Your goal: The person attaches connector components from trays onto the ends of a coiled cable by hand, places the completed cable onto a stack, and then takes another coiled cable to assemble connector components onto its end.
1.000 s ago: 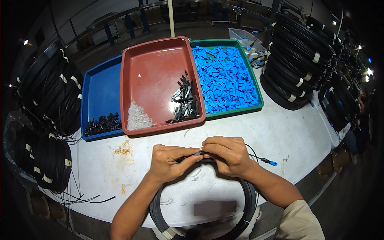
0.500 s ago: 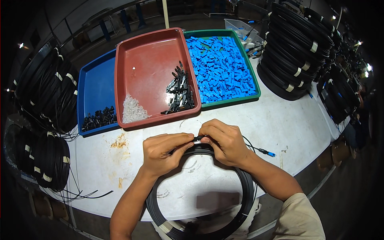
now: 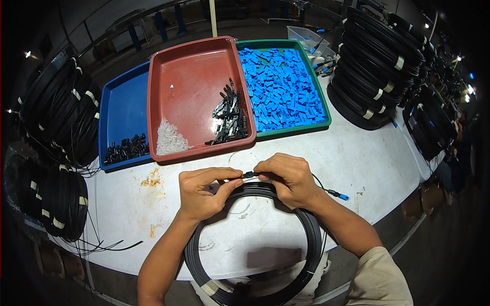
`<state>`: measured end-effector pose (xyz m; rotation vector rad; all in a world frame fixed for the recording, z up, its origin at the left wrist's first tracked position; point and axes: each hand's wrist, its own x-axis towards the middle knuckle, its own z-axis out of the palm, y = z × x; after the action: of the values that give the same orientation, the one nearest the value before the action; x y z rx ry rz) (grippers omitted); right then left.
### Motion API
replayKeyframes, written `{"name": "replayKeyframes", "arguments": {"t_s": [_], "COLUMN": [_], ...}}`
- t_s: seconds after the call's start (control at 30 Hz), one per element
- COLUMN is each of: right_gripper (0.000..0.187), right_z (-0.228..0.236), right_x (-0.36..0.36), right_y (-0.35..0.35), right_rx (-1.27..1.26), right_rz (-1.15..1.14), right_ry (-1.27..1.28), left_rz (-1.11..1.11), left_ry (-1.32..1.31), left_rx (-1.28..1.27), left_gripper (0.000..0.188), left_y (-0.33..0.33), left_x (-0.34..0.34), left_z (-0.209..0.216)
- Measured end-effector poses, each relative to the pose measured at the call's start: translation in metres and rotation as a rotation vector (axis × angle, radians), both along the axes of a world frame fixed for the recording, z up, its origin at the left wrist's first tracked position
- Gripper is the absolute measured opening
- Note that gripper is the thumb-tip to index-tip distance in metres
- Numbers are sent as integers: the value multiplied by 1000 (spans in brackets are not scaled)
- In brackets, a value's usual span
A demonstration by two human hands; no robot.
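Between my hands is a small black cable connector (image 3: 249, 175), over the far side of a black cable coil (image 3: 191, 255). My left hand (image 3: 208, 189) pinches its left end between thumb and fingers. My right hand (image 3: 287, 178) grips the other end, its fingertips partly hidden. The coil stretches from under my hands to the table's near edge, with a pale tape band (image 3: 210, 288) around it. Right of my right hand, a cable end with a blue-tipped connector (image 3: 343, 197) lies on the white table.
Beyond my hands stand a blue tray (image 3: 120, 109) with black parts, a red tray (image 3: 194, 66) with clear and black pieces, and a green tray (image 3: 326, 115) full of blue connector parts. Stacked cable coils rise at the right (image 3: 377, 66) and left (image 3: 56, 112).
My left hand has shifted slightly left and its fingers have loosened, so more of the black connector shows between my hands. My right hand has barely moved.
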<state>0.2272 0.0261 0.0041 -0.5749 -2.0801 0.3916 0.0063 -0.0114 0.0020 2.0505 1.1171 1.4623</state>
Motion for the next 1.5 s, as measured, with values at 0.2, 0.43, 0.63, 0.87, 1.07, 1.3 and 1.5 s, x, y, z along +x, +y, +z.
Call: {"name": "replayKeyframes", "arguments": {"t_s": [0.2, 0.43, 0.63, 0.87, 1.07, 1.3, 1.5], "right_gripper": [28, 37, 47, 61, 52, 36, 34], "right_z": [2, -1, 1, -2, -4, 0, -1], "right_x": [5, 4, 6, 5, -4, -2, -3], "right_y": [2, 5, 4, -1, -1, 1, 3], "right_rx": [-42, 50, 68, 49, -18, 12, -70], "right_rz": [-21, 43, 8, 5, 45, 28, 56], "right_ry": [-16, -109, -182, -307, -173, -191, -159], "left_rz": [-5, -67, -66, -68, 9, 6, 203], "left_ry": [-122, -148, -314, -170, -176, -54, 384], "left_rx": [-12, -36, -2, -30, -241, -57, -22], "left_gripper": [27, 48, 50, 56, 45, 37, 13], "left_y": [2, 1, 3, 2, -2, 2, 58], "left_x": [-1, -6, 3, -7, -5, -10, -104], "left_z": [-7, -9, -13, -17, -7, 9, 58]}}
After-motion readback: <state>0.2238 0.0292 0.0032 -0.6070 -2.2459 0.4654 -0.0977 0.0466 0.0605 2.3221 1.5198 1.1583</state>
